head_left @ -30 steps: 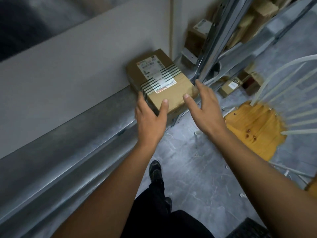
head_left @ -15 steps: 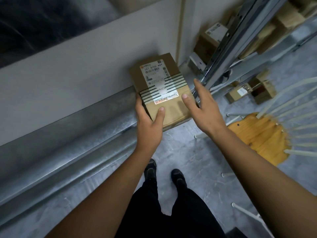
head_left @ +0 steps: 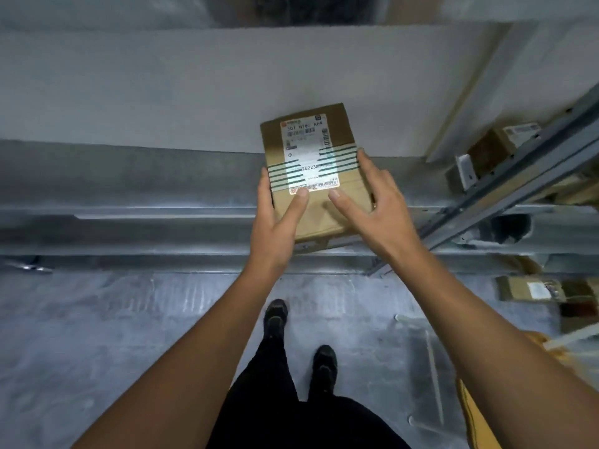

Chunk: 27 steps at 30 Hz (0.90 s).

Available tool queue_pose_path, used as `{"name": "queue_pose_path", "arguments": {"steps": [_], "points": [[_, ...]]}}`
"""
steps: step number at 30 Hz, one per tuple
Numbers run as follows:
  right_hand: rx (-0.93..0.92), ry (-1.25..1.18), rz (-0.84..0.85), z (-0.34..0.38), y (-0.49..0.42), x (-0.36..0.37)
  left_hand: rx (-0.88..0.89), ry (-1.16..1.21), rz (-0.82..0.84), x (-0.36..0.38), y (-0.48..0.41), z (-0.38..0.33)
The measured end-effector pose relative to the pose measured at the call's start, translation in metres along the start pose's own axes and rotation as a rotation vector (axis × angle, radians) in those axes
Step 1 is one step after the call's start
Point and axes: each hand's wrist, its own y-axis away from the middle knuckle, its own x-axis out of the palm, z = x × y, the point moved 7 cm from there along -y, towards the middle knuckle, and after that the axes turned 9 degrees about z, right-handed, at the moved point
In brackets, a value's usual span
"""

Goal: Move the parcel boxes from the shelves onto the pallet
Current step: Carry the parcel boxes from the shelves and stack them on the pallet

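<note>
Parcel box [head_left: 316,171] — between left grip [head_left: 275,222], right grip [head_left: 379,209]

Grey floor [head_left: 97,335] below — two black shoes [head_left: 275,314] on it, a yellow wooden seat [head_left: 473,416] at the right edge.

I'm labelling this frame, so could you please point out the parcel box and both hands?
parcel box [head_left: 311,157], head view, white label on top
left hand [head_left: 275,228], head view, back of hand
right hand [head_left: 379,215], head view, back of hand
</note>
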Motion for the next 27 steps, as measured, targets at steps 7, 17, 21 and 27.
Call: {"name": "queue_pose_path", "arguments": {"steps": [7,17,21,27], "points": [[-0.140,0.054,0.338,0.075,-0.001,0.107,0.085,0.043,-0.251,-0.123,0.058,-0.012],[-0.379,0.105,0.555,0.228,-0.010,0.310,0.116,0.156,-0.618,-0.337,0.141,-0.003],[-0.444,0.102,0.618,0.297,-0.007,0.411,0.116,0.178,-0.708,-0.445,0.175,-0.001],[-0.557,0.066,0.711,0.402,0.012,0.561,0.137,0.170,-0.847,-0.605,0.238,-0.007]]}}
